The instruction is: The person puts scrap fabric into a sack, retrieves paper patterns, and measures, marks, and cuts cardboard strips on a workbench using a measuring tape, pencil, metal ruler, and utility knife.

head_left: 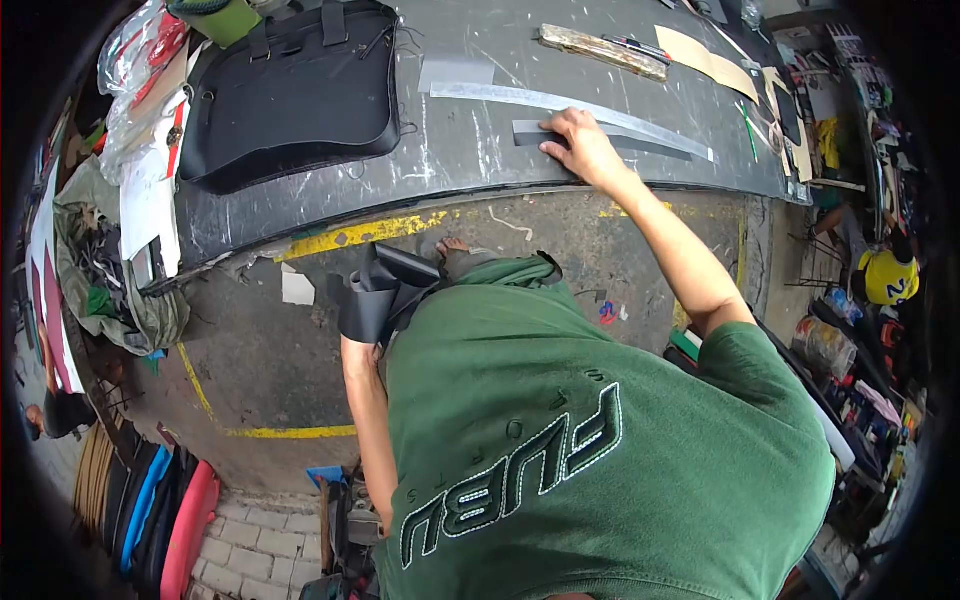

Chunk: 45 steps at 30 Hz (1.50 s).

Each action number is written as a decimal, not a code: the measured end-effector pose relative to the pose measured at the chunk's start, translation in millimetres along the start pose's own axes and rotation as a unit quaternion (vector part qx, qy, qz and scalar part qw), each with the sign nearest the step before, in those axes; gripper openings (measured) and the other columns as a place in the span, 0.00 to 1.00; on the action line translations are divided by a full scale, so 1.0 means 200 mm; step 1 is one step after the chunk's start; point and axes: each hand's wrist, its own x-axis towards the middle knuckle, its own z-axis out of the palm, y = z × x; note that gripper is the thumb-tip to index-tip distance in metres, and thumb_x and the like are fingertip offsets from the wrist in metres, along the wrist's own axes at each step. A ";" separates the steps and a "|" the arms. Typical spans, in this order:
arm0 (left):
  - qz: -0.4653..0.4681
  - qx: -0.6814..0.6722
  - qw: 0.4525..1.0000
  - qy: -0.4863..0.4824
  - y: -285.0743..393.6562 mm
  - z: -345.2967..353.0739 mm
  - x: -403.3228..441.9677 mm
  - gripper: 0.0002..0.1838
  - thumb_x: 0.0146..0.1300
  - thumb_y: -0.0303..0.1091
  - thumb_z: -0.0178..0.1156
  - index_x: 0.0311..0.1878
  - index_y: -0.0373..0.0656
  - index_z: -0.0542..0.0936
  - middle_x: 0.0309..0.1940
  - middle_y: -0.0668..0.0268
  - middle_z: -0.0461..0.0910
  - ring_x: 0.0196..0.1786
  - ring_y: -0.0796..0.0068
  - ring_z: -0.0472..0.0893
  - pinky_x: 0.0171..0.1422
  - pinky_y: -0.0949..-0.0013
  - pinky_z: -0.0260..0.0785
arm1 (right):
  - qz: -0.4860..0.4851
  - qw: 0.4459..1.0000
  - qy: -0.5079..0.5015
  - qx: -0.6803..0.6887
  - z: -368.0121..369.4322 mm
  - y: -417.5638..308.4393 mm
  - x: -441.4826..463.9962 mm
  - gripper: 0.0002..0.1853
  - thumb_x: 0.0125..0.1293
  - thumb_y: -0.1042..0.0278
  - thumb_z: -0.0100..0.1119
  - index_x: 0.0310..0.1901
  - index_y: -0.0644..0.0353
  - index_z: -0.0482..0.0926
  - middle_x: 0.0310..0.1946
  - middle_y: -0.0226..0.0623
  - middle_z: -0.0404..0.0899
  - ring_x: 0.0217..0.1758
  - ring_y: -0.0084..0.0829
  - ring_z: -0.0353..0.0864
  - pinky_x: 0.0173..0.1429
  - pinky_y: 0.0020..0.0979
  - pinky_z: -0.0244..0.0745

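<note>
My right hand [585, 150] is on the dark worktable, its thumb and fingers closed on a thin black strip [640, 146] near the strip's grey left end. Just beyond the fingers lies a long metal ruler [500, 95], which slants down to the right. My left arm hangs low beside my body. A folded, flexible black sheet [366, 310], perhaps leather or vinyl, is bunched around my left hand and hides its fingers; the sheet stays up off the floor in that hand's grasp.
A black briefcase-style bag [300, 105] lies on the table's left part. At the back are a worn wooden bar [603, 52], pens and a tan piece of card [705, 62]. Coloured material rolls [190, 530] stand lower left. A person in a yellow shirt [889, 277] is far right.
</note>
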 end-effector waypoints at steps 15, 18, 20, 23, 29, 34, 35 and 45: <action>-0.043 -0.032 0.997 0.060 -0.12 0.02 0.04 0.21 0.71 0.36 0.67 0.63 0.42 0.76 0.54 0.63 0.82 0.50 0.71 0.84 0.55 0.62 0.82 | -0.035 0.986 -0.161 0.034 -0.07 0.14 0.15 0.16 0.65 0.65 0.68 0.50 0.62 0.80 0.44 0.47 0.82 0.53 0.49 0.82 0.58 0.42 0.77; -0.030 0.008 0.997 0.069 -0.12 0.00 0.05 0.21 0.71 0.35 0.66 0.64 0.42 0.76 0.55 0.63 0.82 0.51 0.71 0.84 0.56 0.62 0.81 | -0.045 0.985 -0.148 0.078 -0.12 0.08 0.20 0.13 0.65 0.67 0.66 0.49 0.62 0.81 0.43 0.48 0.82 0.54 0.49 0.82 0.59 0.42 0.77; -0.016 -0.059 0.996 0.059 -0.17 -0.04 0.04 0.20 0.71 0.35 0.65 0.64 0.42 0.76 0.55 0.64 0.82 0.52 0.72 0.83 0.57 0.63 0.81 | -0.055 0.982 -0.145 0.103 -0.12 0.03 0.29 0.12 0.66 0.68 0.65 0.48 0.62 0.81 0.43 0.49 0.82 0.54 0.49 0.82 0.59 0.42 0.77; -0.005 -0.113 0.991 0.073 -0.17 -0.05 -0.03 0.19 0.72 0.35 0.64 0.63 0.42 0.77 0.55 0.65 0.82 0.53 0.73 0.83 0.58 0.64 0.80 | -0.093 0.982 -0.028 0.160 -0.07 -0.08 0.55 0.10 0.67 0.69 0.64 0.47 0.61 0.80 0.44 0.46 0.83 0.49 0.47 0.83 0.57 0.41 0.77; 0.037 -0.117 0.986 0.117 -0.24 -0.19 -0.04 0.22 0.75 0.36 0.62 0.69 0.43 0.77 0.59 0.65 0.82 0.56 0.70 0.82 0.60 0.64 0.77 | -0.155 0.986 -0.050 -0.024 0.08 -0.18 1.07 0.10 0.62 0.69 0.64 0.43 0.61 0.81 0.44 0.47 0.84 0.54 0.48 0.82 0.60 0.43 0.78; 0.108 0.081 0.970 0.203 -0.46 -0.40 -0.21 0.24 0.76 0.39 0.60 0.71 0.44 0.74 0.64 0.63 0.80 0.61 0.66 0.81 0.67 0.62 0.75 | -0.110 0.983 -0.080 -0.124 0.19 -0.13 1.20 0.15 0.57 0.71 0.65 0.48 0.60 0.85 0.44 0.52 0.86 0.54 0.52 0.84 0.58 0.46 0.79; 0.110 -0.062 0.966 0.224 -0.52 -0.41 -0.26 0.24 0.77 0.40 0.59 0.71 0.43 0.74 0.65 0.63 0.79 0.62 0.65 0.81 0.68 0.61 0.74 | -0.100 0.988 -0.052 -0.107 0.19 -0.14 1.17 0.15 0.58 0.70 0.65 0.47 0.61 0.84 0.45 0.54 0.85 0.53 0.53 0.85 0.57 0.47 0.79; 0.140 -0.495 0.820 0.253 -0.84 -0.91 -0.44 0.19 0.79 0.38 0.56 0.65 0.38 0.77 0.59 0.63 0.81 0.60 0.71 0.82 0.67 0.68 0.75 | -0.134 0.984 -0.004 -0.118 0.14 -0.19 1.09 0.09 0.64 0.69 0.62 0.43 0.62 0.83 0.38 0.57 0.85 0.44 0.58 0.86 0.48 0.50 0.81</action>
